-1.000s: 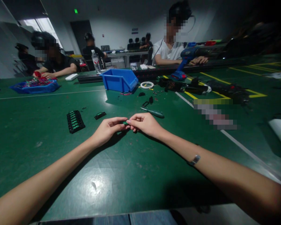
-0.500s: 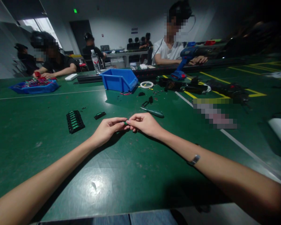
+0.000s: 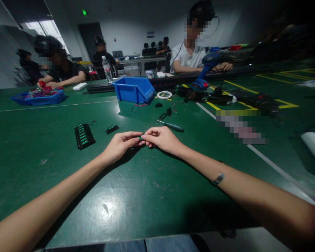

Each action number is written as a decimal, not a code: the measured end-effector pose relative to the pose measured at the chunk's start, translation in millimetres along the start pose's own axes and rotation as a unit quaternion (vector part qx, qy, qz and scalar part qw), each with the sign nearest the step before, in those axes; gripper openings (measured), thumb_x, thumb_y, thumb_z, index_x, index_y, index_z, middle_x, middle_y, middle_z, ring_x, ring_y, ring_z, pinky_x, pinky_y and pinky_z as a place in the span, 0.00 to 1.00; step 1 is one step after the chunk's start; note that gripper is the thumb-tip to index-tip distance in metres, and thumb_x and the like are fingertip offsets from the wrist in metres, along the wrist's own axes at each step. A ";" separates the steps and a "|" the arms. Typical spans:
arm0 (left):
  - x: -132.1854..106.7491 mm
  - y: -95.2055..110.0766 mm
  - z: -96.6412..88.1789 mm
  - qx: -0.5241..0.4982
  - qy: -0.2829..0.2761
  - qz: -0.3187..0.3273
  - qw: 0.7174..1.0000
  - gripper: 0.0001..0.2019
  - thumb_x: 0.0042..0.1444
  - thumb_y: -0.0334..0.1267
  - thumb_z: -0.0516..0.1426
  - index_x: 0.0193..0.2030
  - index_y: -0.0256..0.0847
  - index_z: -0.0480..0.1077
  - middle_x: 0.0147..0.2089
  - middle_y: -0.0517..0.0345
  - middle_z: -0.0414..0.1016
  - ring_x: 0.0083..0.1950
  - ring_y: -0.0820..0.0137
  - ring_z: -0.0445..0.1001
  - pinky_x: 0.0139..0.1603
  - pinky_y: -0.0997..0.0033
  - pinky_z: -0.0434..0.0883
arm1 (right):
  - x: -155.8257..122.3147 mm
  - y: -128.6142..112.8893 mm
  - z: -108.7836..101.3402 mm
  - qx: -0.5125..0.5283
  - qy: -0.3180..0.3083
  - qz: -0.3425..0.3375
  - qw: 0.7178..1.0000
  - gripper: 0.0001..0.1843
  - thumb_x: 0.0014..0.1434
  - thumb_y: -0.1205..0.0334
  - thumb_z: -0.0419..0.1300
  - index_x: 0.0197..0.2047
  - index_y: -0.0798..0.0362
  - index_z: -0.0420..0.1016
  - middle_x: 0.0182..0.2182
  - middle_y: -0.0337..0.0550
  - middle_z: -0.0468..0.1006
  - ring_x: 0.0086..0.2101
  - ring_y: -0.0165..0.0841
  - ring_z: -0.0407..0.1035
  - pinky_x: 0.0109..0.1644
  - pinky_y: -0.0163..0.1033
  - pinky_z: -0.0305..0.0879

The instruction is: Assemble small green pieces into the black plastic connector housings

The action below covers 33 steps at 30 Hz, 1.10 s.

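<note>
Unmoved green part (image 3: 141,138) between hands (image 3: 118,145) (image 3: 163,139)

Dim, edges dark and warped, glare on the green table (image 3: 112,206).

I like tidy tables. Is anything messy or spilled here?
Yes: little dark bits lie scattered beside the blue bin, not in it. One black piece sits apart from the tray. The left hand and right hand pinch a small green part.

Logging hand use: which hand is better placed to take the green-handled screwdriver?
Right, probably: the right hand lies just beside the screwdriver; the left hand is farther off. Both pinch a small green part.
</note>
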<state>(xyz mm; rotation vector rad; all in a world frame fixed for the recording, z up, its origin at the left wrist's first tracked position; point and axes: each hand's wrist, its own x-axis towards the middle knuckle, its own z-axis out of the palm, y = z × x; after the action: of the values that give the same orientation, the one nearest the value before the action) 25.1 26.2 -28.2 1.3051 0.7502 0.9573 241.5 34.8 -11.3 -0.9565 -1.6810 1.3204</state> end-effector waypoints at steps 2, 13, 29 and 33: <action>0.2 -0.4 -0.3 0.000 -0.001 -0.001 1.000 0.20 0.59 0.40 0.67 0.57 0.35 0.77 0.50 0.45 0.83 0.50 0.63 0.82 0.59 0.60 0.73 | -0.5 0.0 0.0 -0.002 0.000 -0.001 1.000 0.16 0.57 0.51 0.69 0.34 0.58 0.80 0.27 0.44 0.81 0.25 0.27 0.72 0.30 0.33 0.70; -0.1 -0.6 -0.7 0.002 -0.006 0.001 1.000 0.19 0.60 0.40 0.66 0.56 0.35 0.77 0.49 0.45 0.83 0.49 0.64 0.82 0.58 0.62 0.73 | -0.9 0.5 0.1 -0.010 -0.006 -0.016 1.000 0.15 0.58 0.52 0.68 0.34 0.58 0.79 0.27 0.44 0.81 0.26 0.27 0.72 0.30 0.33 0.70; -1.0 5.1 3.0 -0.013 0.005 -0.009 1.000 0.18 0.59 0.39 0.66 0.55 0.34 0.78 0.49 0.44 0.83 0.49 0.63 0.83 0.58 0.63 0.74 | -2.9 -2.2 -0.4 -0.036 0.008 -0.028 0.999 0.18 0.59 0.47 0.67 0.34 0.56 0.76 0.23 0.39 0.76 0.24 0.27 0.69 0.28 0.33 0.67; -1.6 9.8 6.5 -0.035 0.015 -0.018 0.999 0.19 0.58 0.37 0.67 0.54 0.32 0.78 0.48 0.43 0.84 0.48 0.62 0.83 0.59 0.61 0.74 | -3.2 -2.3 -0.2 -0.042 0.018 -0.039 0.998 0.18 0.60 0.47 0.67 0.35 0.55 0.75 0.22 0.38 0.75 0.23 0.27 0.70 0.27 0.33 0.65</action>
<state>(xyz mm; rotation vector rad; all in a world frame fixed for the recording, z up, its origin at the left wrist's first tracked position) 28.6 21.9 -17.8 1.2154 0.7546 0.9690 242.8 31.6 -9.4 -0.9465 -1.7405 1.1826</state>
